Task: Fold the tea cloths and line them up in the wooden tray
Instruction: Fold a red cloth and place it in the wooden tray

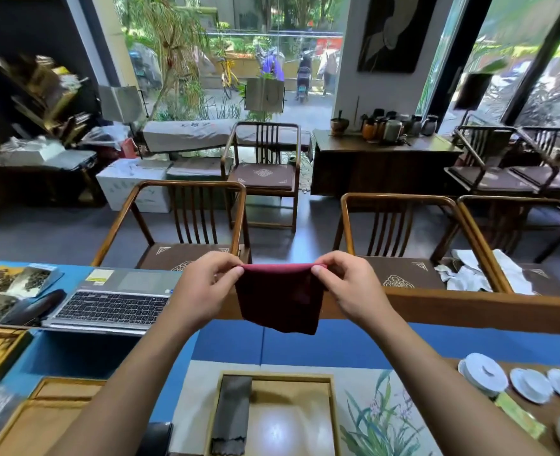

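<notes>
A dark red tea cloth [280, 297] hangs in the air above the table, folded over along its top edge. My left hand [202, 286] pinches its top left corner and my right hand [347, 284] pinches its top right corner. Below, near the table's front, lies the wooden tray [333, 409]. A folded dark grey cloth [232, 413] lies along the tray's left side; the rest of the tray floor is bare.
An open laptop [114, 301] sits at the left on the blue table cover [305, 343]. White saucers and a lidded cup [484, 373] stand at the right. A second wooden tray [51, 413] lies at the lower left. Wooden chairs [186, 218] stand beyond the table.
</notes>
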